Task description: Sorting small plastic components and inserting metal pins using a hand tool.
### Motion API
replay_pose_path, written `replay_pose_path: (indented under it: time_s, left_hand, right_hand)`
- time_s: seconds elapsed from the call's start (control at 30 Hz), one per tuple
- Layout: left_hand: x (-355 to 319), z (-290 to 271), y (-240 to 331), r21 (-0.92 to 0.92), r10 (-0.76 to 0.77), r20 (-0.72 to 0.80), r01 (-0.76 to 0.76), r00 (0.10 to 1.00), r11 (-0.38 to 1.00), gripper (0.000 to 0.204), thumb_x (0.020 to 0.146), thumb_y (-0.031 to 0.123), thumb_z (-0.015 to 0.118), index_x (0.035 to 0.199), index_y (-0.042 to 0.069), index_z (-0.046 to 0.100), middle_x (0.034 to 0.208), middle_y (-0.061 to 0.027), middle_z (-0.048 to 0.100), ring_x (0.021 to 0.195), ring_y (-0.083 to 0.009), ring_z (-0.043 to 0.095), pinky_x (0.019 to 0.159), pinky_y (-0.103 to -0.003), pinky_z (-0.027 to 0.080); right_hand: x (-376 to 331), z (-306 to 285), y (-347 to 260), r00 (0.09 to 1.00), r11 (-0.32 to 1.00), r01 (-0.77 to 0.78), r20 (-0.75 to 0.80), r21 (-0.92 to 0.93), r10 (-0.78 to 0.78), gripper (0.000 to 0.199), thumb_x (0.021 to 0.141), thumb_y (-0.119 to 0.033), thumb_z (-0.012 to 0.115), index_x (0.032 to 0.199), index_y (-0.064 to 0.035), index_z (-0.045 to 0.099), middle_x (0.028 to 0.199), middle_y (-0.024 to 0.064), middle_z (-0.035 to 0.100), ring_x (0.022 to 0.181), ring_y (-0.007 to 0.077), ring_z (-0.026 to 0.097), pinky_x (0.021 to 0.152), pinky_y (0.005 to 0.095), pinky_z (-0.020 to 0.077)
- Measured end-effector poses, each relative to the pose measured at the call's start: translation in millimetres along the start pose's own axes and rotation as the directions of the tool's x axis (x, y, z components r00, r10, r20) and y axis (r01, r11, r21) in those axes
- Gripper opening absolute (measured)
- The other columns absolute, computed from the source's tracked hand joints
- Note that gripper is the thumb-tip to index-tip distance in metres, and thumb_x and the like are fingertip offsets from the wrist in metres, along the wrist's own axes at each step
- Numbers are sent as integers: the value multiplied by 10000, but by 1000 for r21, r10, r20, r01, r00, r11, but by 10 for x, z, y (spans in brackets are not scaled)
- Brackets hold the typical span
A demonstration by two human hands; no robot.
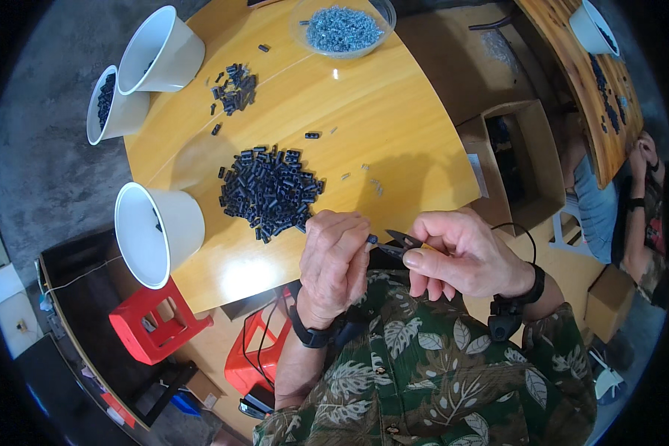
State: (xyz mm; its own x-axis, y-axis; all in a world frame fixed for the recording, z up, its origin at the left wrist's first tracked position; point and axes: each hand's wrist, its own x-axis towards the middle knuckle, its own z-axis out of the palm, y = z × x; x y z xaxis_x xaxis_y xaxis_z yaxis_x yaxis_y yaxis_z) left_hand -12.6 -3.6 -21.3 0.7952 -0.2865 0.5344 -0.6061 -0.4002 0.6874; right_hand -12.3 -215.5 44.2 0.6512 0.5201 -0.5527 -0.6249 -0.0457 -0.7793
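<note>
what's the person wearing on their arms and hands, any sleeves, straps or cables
Both hands are bare, no gloves. The left hand has a dark band round its wrist. The right hand has a black wrist strap carrying a small black device, with a thin black cable looping up from it. The sleeves are short, dark green with a pale leaf print.

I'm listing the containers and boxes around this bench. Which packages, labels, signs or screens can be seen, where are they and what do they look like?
Open cardboard box: right of the table, on the floor, brown, rectangular; a pale label on its near flap.
Smaller cardboard box: lower right, brown, closed.
No signs or screens visible.
</note>
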Motion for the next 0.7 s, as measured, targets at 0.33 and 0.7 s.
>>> replay_pose_path:
  time_s: [0.33, 0.7]
  left_hand:
    - [-20, -112, 0, 126, 95, 52, -101, 994, 987, 351, 728, -130, 645, 1050, 4, 601, 971, -158, 653, 889, -346, 652, 777, -460, 523]
    - [-141, -150, 21, 75, 47, 49, -51, 998, 996, 406, 685, -135, 685, 1061, -18, 589, 968, -160, 624, 866, -338, 624, 771, -450, 510]
  right_hand:
    - [59, 67, -10, 1000, 1000, -26, -6, -1, 26, 210, 970, -185, 585, 881, 2, 554, 699, 87, 671, 519, 80, 599, 451, 211, 469]
    - [87, 123, 67, 999, 995, 32, 15, -90, -31, 211, 968, -179, 574, 839, -13, 551, 674, 71, 664, 499, 72, 571, 432, 211, 426]
